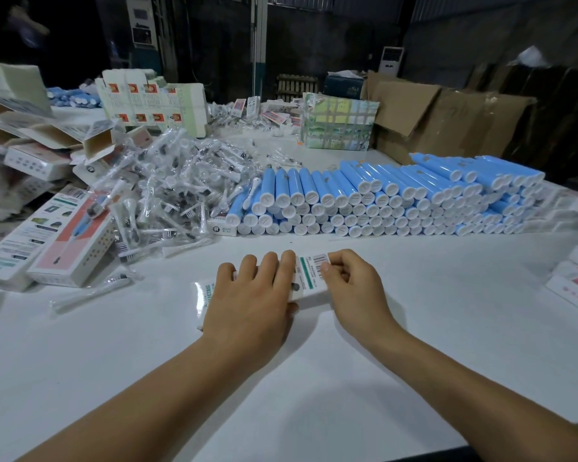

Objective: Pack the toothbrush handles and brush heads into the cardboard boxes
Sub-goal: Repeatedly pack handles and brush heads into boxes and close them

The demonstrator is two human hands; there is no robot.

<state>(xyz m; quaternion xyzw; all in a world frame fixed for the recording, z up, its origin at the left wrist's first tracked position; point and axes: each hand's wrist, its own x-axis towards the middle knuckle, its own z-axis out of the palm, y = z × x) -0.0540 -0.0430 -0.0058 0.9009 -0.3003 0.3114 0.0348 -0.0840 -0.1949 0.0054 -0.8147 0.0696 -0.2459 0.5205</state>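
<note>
Box [309,278] reading "ELECTRIC", barcoded, under left hand [251,305].

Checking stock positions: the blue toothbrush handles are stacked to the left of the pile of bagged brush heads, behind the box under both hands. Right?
Not quite. The head view shows the blue toothbrush handles stacked to the right of the bagged brush heads. The rest holds: both lie behind the box under the left hand and right hand.

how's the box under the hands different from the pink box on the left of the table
The box under the hands lies alone on the bare table, while the pink box sits in a cluster of other boxes. The left hand presses on the first and the right hand pinches its barcode end; nothing touches the pink box. The first shows a barcode and green stripe, the other a pink panel with a toothbrush picture. Both are long white cartons lying flat.
</note>
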